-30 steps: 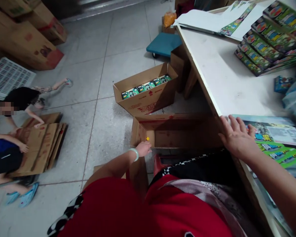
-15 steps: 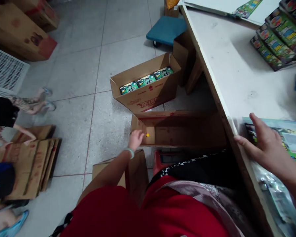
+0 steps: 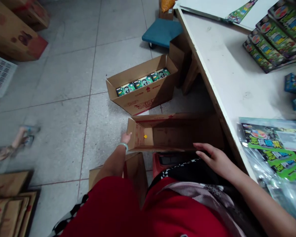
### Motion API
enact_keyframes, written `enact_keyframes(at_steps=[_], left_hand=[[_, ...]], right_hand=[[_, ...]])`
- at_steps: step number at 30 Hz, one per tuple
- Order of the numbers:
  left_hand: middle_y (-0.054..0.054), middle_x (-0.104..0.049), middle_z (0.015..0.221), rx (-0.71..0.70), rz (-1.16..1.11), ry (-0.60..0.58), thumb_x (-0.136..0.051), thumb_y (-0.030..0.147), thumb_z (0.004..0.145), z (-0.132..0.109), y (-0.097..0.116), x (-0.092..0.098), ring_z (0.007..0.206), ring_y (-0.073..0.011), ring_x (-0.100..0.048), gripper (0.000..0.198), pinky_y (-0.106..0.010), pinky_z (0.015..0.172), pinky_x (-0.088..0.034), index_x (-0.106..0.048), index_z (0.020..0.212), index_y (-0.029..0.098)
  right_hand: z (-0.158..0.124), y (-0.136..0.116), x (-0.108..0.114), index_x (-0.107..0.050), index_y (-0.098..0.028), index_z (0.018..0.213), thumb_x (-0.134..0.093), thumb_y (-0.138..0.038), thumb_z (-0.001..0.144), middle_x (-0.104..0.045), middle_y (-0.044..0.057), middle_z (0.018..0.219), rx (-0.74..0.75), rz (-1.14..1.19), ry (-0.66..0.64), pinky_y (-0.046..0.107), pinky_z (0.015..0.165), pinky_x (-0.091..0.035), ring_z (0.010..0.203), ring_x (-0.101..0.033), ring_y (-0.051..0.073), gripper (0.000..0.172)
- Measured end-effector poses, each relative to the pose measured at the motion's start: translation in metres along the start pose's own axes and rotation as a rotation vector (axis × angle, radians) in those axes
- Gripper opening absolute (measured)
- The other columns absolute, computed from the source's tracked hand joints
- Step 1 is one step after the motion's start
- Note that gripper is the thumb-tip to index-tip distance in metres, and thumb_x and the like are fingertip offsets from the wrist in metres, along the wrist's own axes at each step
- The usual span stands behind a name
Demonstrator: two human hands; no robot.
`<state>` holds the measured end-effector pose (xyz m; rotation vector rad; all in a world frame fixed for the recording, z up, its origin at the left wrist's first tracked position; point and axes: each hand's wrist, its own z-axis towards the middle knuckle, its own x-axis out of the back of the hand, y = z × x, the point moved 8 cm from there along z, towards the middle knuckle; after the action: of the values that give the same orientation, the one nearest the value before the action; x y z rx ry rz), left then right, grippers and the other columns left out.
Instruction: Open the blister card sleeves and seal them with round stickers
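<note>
An open, long cardboard box (image 3: 177,135) stands in front of me, with a small yellow round thing (image 3: 145,136) at the left end inside. My left hand (image 3: 125,137) grips the box's left end wall, its fingers outside and the thumb at the rim. Over the box's near long side, toward the right, my right hand (image 3: 215,161) is open with fingers stretched and holds nothing. I cannot tell whether it touches the box. Beyond stands another open cardboard box (image 3: 148,95) with several green printed packs (image 3: 143,82) inside.
On my right is a white table (image 3: 219,65) bearing stacked printed boxes (image 3: 273,39) and flat printed packs (image 3: 263,135). A blue wheeled dolly (image 3: 162,32) stands at the back. Flattened cartons (image 3: 12,207) and another person's leg (image 3: 18,137) are at left.
My right hand has left the table edge and come over the box. My left hand has shifted from over the box's end to its outer wall. The other person is mostly out of view.
</note>
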<state>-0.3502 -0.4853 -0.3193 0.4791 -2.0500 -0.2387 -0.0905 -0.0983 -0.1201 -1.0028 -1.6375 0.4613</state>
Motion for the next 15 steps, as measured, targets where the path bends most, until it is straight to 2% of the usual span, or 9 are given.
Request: enact_keyframes(at_steps=[4,8,11,15], left_hand=[[-0.009,-0.060,0.115,0.059,-0.083,-0.003,-0.057,0.034,0.092,-0.016,-0.031,0.020,0.098,-0.0208,-0.062,0.032,-0.040,0.083,-0.054,-0.056,0.117,0.015],[-0.008,-0.061,0.113,0.028,-0.137,0.062,-0.056,0.035,0.092,-0.039,-0.050,0.061,0.098,-0.0207,-0.062,0.031,-0.041,0.084,-0.054,-0.058,0.115,0.014],[-0.008,-0.062,0.112,-0.031,-0.133,0.131,-0.056,0.036,0.092,-0.059,-0.050,0.094,0.099,-0.0209,-0.062,0.030,-0.042,0.087,-0.053,-0.059,0.112,0.013],[-0.010,-0.067,0.108,-0.109,-0.076,0.222,-0.050,0.039,0.094,-0.089,-0.032,0.134,0.101,-0.0217,-0.063,0.032,-0.040,0.091,-0.049,-0.062,0.108,0.013]], right_hand=[[0.032,0.032,-0.035,-0.060,-0.017,0.120,-0.048,-0.032,0.088,-0.065,0.010,0.120,-0.047,-0.158,-0.044,0.038,0.097,-0.050,0.109,-0.063,0.024,0.037],[0.068,0.046,-0.043,-0.049,-0.012,0.134,-0.052,-0.031,0.087,-0.055,0.016,0.134,-0.063,-0.335,0.036,0.043,0.104,-0.043,0.124,-0.052,0.029,0.051],[0.097,0.043,-0.038,-0.041,-0.010,0.140,-0.054,-0.034,0.086,-0.046,0.019,0.142,-0.067,-0.417,0.080,0.046,0.104,-0.041,0.129,-0.046,0.033,0.060],[0.126,0.033,-0.026,-0.037,-0.011,0.143,-0.057,-0.037,0.084,-0.040,0.020,0.146,-0.088,-0.518,0.085,0.050,0.101,-0.042,0.129,-0.044,0.037,0.067]])
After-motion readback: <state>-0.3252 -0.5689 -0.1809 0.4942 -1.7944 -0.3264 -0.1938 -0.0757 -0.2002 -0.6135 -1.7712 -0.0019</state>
